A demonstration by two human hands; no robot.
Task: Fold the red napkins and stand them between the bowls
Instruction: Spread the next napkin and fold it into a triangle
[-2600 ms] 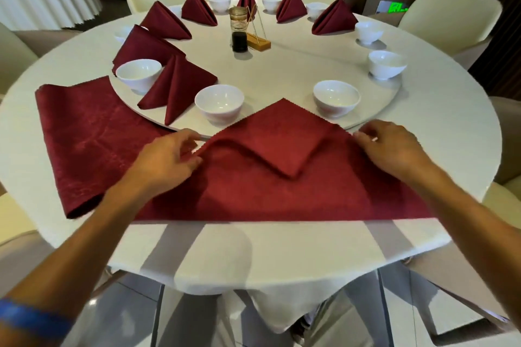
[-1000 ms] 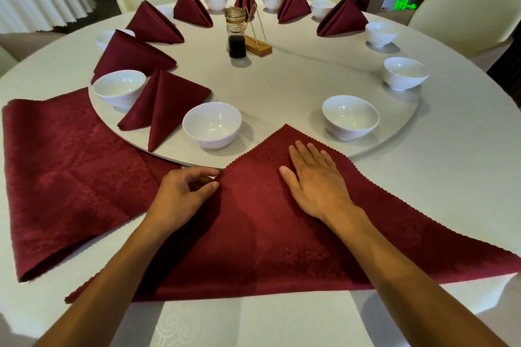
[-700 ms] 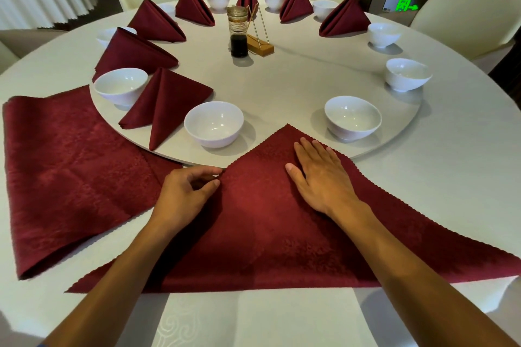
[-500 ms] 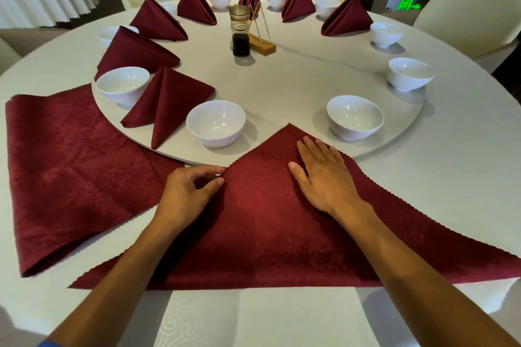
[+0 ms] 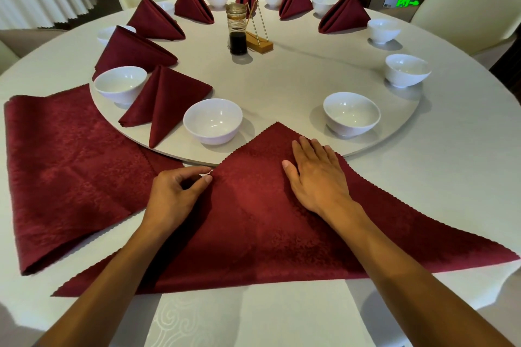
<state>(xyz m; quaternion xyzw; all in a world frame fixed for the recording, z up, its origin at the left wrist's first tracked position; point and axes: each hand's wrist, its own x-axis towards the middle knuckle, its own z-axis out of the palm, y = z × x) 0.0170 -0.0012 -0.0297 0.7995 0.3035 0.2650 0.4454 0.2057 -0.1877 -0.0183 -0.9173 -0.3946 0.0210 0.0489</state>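
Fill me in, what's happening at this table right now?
A person is folding a red napkin, now a flat triangle at the table's near edge. The right hand presses flat on it; the left hand pinches its left edge. Several folded napkins already stand between bowls on the turntable.

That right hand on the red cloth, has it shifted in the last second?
No. The right hand stays flat on the triangular napkin, its fingertips as close to the turntable's edge as before.
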